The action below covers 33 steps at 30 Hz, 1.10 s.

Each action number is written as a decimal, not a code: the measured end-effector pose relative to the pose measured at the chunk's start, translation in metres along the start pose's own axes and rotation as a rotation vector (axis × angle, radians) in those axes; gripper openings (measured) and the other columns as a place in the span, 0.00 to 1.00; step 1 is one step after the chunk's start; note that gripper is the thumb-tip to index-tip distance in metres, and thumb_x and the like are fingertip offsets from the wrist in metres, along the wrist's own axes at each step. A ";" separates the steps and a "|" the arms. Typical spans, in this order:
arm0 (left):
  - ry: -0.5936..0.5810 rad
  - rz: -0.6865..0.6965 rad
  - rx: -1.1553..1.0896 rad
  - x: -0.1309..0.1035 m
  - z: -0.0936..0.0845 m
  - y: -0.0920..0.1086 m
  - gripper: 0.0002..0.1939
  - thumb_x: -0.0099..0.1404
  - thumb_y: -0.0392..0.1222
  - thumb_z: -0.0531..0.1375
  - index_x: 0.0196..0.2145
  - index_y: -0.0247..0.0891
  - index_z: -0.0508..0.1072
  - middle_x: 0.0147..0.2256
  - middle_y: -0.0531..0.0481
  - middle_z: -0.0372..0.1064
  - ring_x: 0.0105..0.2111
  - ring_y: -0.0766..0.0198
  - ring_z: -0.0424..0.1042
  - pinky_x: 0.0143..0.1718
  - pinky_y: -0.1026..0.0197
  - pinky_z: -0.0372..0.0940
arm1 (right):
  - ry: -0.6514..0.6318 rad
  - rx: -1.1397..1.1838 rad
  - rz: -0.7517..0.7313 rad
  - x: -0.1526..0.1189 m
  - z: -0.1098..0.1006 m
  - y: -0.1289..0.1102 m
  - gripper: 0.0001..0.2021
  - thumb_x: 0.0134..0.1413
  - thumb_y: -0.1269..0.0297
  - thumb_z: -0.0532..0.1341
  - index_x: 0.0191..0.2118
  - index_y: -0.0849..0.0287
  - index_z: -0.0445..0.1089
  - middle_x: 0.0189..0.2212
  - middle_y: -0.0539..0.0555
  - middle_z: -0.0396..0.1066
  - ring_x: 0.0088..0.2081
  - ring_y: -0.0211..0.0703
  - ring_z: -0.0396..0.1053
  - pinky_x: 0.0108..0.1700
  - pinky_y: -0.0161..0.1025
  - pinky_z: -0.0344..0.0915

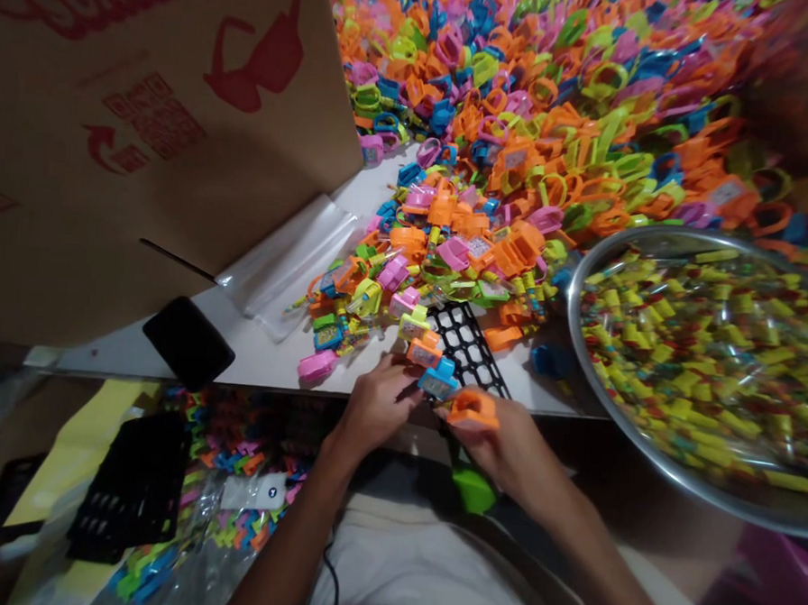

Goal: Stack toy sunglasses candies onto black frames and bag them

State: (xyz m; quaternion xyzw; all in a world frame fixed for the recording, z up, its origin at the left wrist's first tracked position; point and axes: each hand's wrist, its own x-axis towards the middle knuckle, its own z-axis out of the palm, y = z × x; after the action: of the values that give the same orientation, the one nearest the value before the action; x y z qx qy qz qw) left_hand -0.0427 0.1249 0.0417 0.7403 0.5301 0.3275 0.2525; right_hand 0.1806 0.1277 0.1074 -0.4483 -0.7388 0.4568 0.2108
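A black grid tray [469, 347] lies at the table's front edge, and a slanting row of plastic toy watches runs along its left side: pink, yellow, orange, then a blue one [439, 379]. At the row's left is my left hand [380, 405], its curled fingers against the orange and blue pieces; what they grip, if anything, is hidden. My right hand [505, 439] holds an orange toy watch [472, 409] at the row's near end. Below that hand a green object [472, 488] shows beneath the table edge.
A large cardboard box [148, 145] stands at the left, near a black phone [189, 341] and clear plastic bags [290, 269]. Colourful toy watches [520, 155] are heaped behind. A metal basin [596, 385] of small yellow-topped pieces sits at the right.
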 end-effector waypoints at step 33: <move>0.055 -0.070 -0.109 0.003 0.004 -0.001 0.12 0.65 0.30 0.64 0.42 0.43 0.82 0.49 0.44 0.81 0.51 0.52 0.79 0.52 0.53 0.74 | 0.025 -0.330 0.080 -0.007 0.015 -0.022 0.10 0.68 0.70 0.57 0.49 0.58 0.74 0.40 0.57 0.81 0.38 0.47 0.78 0.40 0.36 0.63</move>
State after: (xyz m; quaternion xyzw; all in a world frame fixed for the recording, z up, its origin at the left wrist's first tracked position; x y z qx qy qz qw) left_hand -0.0391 0.1281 0.0390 0.6972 0.5436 0.3672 0.2889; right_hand 0.1633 0.1103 0.1197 -0.5113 -0.7829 0.3317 0.1250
